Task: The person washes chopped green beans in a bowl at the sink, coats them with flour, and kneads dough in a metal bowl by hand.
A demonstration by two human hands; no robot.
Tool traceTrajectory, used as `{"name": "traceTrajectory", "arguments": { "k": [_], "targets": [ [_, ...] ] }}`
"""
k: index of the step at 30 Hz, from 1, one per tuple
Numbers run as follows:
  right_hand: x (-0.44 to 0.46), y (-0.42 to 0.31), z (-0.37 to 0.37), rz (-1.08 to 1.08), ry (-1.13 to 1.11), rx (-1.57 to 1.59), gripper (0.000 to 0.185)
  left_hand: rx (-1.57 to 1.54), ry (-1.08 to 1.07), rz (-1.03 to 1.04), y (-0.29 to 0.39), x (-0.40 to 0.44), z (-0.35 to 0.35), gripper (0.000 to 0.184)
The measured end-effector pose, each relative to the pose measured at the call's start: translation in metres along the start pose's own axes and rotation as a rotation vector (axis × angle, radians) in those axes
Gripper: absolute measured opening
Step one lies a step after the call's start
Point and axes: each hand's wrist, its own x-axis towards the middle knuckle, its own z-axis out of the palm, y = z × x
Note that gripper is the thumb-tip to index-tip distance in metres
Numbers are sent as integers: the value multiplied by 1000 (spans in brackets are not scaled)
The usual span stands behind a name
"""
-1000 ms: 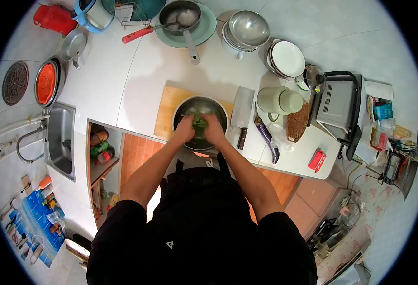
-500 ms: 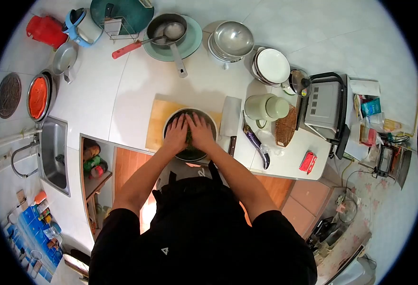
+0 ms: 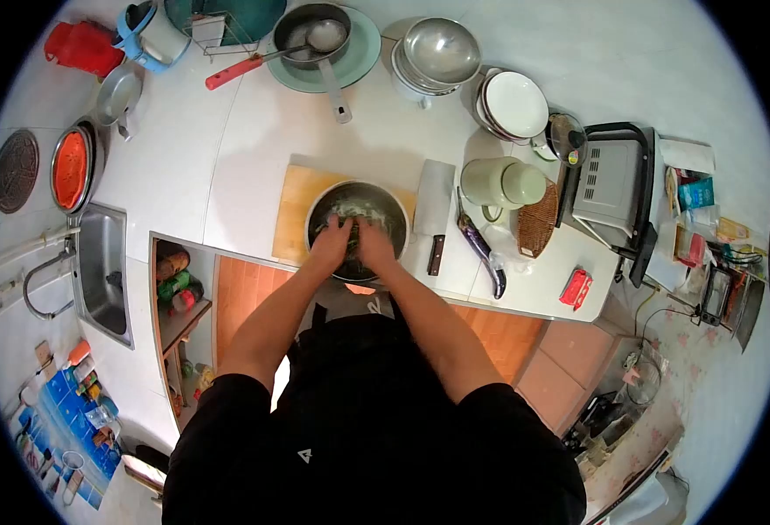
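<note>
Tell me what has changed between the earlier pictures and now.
The left hand and right hand, spread flat over the greens a moment ago, have drawn back toward the person, fingers now curled down in the bowl. More greens show beyond them. The bowl, cleaver and eggplant stayed put.

Head-worn camera looks steeply down over the counter [image 3: 254, 131].

"Can we see the fingertips inside the bowl [image 3: 392, 203]?"

"No, we lose those of the left hand [image 3: 331, 248] and right hand [image 3: 374, 246] among blurred greens [image 3: 360, 210]. The bowl also hides part of the cutting board [image 3: 296, 206]."

"And beyond the bowl, leftward?"

"The top edge cuts off a green disc [image 3: 249, 16]. Far right of the bowl, we can't read the packets [image 3: 696, 193]."
</note>
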Motion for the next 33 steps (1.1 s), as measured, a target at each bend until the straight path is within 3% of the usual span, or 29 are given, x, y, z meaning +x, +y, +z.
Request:
{"name": "traceTrajectory", "arguments": {
  "k": [9,13,18,21,25,31,33],
  "targets": [
    [-3,22,-13,-65,67,310,50,-189,209,-34,-10,-5,-3,40],
    [-7,29,-17,-84,129,408,43,-293,166,-91,-10,-9,-9,39],
    [-12,28,-18,-221,226,436,40,-593,210,-61,-12,-8,-4,49],
    [-22,21,-28,-297,230,397,41,-468,322,56,0,-14,-7,52],
    [-26,16,-34,-362,254,365,41,-437,223,118,7,-19,-21,61],
    [-23,9,-50,-388,310,91,62,-133,193,139,21,-22,-47,78],
    [-17,6,-53,-371,301,-122,81,77,220,161,19,-13,-45,100]
  ]
}}
